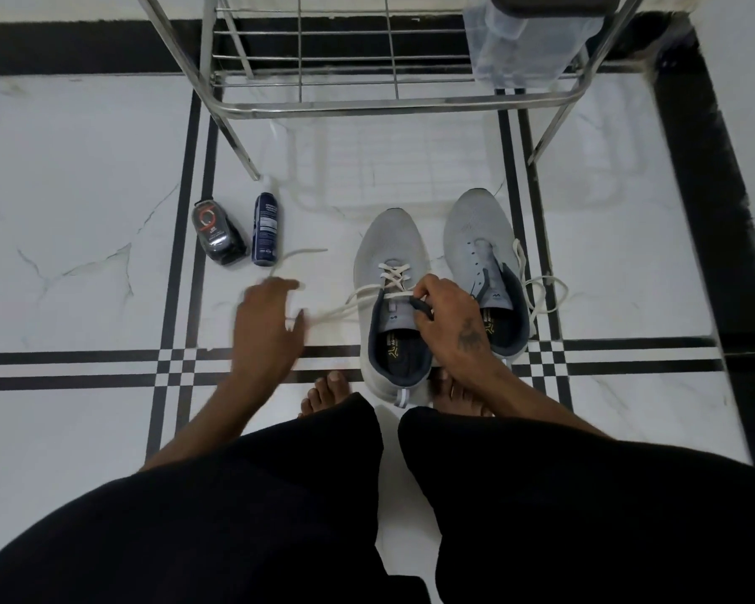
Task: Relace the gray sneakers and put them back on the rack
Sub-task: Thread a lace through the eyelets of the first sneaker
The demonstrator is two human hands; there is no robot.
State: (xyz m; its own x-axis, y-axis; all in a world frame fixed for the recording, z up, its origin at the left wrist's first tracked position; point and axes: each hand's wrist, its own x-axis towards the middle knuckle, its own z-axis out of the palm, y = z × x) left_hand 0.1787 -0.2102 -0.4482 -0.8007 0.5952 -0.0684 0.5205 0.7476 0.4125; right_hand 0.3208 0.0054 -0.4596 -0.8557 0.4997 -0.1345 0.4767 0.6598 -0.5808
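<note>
White marble floor (pixel 83 176) is carrying both gray sneakers (pixel 393 298) just before the steel rack (pixel 367 106). The right hand (pixel 450 320) is pinching the nearer sneaker's collar with curled fingers. The left hand (pixel 267 324), blurred, is holding the white lace (pixel 336 311); its grip is unclear.

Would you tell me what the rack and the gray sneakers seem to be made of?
The rack looks like polished metal tubing, likely steel: bright, mirror-like highlights. The gray sneakers appear to have knit fabric uppers, matte with a fine woven texture; the soles are barely visible.
</note>
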